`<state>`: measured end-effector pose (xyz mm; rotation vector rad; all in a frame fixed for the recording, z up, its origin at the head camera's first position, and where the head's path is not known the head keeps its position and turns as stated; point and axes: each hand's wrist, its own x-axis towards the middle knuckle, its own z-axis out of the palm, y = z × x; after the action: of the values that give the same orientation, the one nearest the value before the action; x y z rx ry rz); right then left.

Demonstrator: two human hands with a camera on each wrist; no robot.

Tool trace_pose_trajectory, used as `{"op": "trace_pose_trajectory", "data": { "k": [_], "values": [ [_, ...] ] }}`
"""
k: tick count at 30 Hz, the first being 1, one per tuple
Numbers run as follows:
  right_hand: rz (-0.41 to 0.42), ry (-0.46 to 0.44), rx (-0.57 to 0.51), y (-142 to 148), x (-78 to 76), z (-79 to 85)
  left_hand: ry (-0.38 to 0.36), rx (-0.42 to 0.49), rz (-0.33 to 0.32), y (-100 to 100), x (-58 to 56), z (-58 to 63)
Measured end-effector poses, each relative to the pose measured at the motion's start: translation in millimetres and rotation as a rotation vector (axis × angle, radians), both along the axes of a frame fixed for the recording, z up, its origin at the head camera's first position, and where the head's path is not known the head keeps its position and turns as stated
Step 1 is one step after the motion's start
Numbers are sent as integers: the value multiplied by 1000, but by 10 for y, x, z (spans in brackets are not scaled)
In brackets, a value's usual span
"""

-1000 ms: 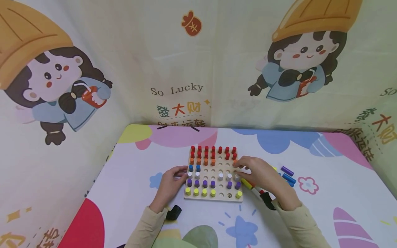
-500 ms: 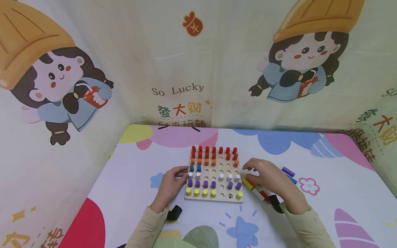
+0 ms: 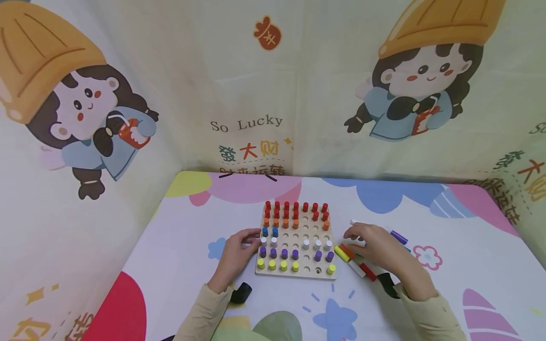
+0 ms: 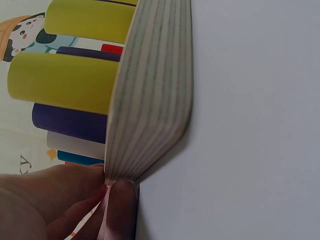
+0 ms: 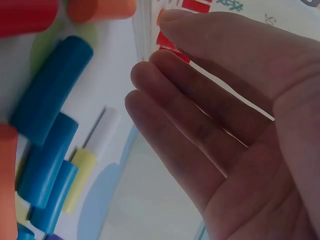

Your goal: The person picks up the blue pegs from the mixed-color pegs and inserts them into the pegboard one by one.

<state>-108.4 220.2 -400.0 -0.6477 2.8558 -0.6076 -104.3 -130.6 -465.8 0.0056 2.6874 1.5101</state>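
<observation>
A square wooden pegboard (image 3: 298,275) lies on the table, with rows of red, orange, blue, white, purple and yellow pegs upright in it and several bare holes. My left hand (image 3: 239,251) holds the board's left edge; in the left wrist view its fingertips meet the board's edge near the yellow pegs (image 4: 65,82). To the right of the board, my right hand (image 3: 377,244) hovers over loose pegs. Its palm and extended fingers (image 5: 175,140) show nothing held, near loose blue pegs (image 5: 52,90). The hand hides part of this pile in the head view.
Close to the board's right side lie a yellow peg (image 3: 341,253), an orange peg (image 3: 349,250), a white peg (image 3: 356,269) and a red peg (image 3: 368,271). A purple peg (image 3: 398,237) lies farther right. Printed curtains (image 3: 324,94) stand behind the table.
My right hand has withdrawn from the board's right edge and moved right, over the loose pegs. My left hand stays at the board's left edge.
</observation>
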Motion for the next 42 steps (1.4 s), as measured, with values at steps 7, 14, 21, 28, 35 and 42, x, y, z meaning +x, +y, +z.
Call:
{"op": "trace_pose_trajectory", "data": {
  "k": [7,14,21,28,35,42],
  "values": [
    [-13,-41,5,75,27,-11,-5,-1,1,4,-1,-4],
    [-12,-60,-10,127,31,-37,20,3,-5,-6,-2,-8],
    [-13,-56,-24,172,34,-68,37,10,-14,-9,-4,-8],
    [-9,-59,-27,190,42,-105,34,4,-12,-17,-2,-18],
    [-3,-46,-18,193,42,-154,34,-2,-9,-12,-9,-11],
    [-8,-50,22,174,50,-176,11,-4,2,-2,-2,-6]
  ]
}}
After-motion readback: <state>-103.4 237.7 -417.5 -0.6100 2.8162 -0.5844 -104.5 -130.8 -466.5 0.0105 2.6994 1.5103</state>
